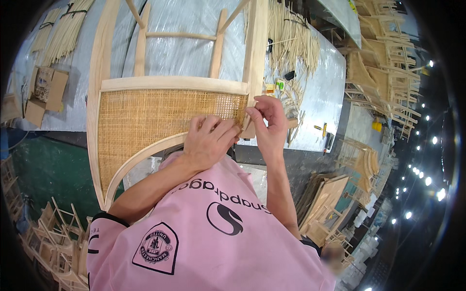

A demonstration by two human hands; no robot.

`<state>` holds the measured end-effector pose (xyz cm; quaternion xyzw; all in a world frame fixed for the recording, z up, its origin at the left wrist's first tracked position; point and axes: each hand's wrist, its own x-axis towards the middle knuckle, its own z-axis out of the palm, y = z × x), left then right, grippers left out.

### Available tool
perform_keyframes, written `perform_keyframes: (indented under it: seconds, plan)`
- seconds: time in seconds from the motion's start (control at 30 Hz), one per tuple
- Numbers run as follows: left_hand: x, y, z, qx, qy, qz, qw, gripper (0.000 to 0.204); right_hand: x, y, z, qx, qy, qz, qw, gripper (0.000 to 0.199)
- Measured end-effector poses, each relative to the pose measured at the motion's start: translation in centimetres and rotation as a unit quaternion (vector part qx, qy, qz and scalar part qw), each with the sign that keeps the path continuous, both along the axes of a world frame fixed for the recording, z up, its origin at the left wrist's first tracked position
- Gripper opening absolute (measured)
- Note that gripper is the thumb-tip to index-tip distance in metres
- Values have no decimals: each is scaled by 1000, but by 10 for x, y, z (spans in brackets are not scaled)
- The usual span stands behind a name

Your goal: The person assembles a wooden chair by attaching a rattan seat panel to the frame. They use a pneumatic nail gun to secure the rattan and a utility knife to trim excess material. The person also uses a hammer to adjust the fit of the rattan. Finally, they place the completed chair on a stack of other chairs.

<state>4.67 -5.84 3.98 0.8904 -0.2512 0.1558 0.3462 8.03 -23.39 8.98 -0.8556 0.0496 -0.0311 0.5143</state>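
Head view: left hand (pixel 208 140) presses flat on cane webbing (pixel 160 121) while right hand (pixel 267 123) pinches its corner at the chair frame (pixel 255 53); seating the edge next demands firm, even pressure.

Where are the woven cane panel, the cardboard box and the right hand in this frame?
woven cane panel (pixel 145 126): head view, on the open weave left of the hands.
cardboard box (pixel 46 89): head view, on its open flap at the bench's left.
right hand (pixel 267 123): head view, on the back of the hand.
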Motion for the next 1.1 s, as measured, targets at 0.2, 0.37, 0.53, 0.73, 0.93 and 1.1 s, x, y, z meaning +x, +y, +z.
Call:
perform_keyframes:
  seconds: [0.2, 0.37, 0.53, 0.73, 0.93, 1.1]
  plan:
    - [-2, -1, -4, 4, -15, 5, 1000, 32, 2, -3, -5, 51, -5, -2, 999, 25]
    - [-3, -1, -3, 0, -12, 5, 1000, 31, 4, -1, 8, 4, 45, 0, 999, 26]
    - [-1, 0, 0, -1, -3, 5, 1000, 29, 12, 3, 16, -111, 25, 28, 993, 23]
    - [0, -2, 4, -13, -15, 15, 1000, 27, 12, -5, 5, -236, -66, 27, 969, 27]
    - [-1, -1, 3, -3, -3, 4, 1000, 31, 7, -2, -3, -231, -81, 32, 969, 31]
    - [-2, 2, 3, -7, -6, -2, 1000, 32, 3, 0, -6, -235, -81, 28, 968, 31]
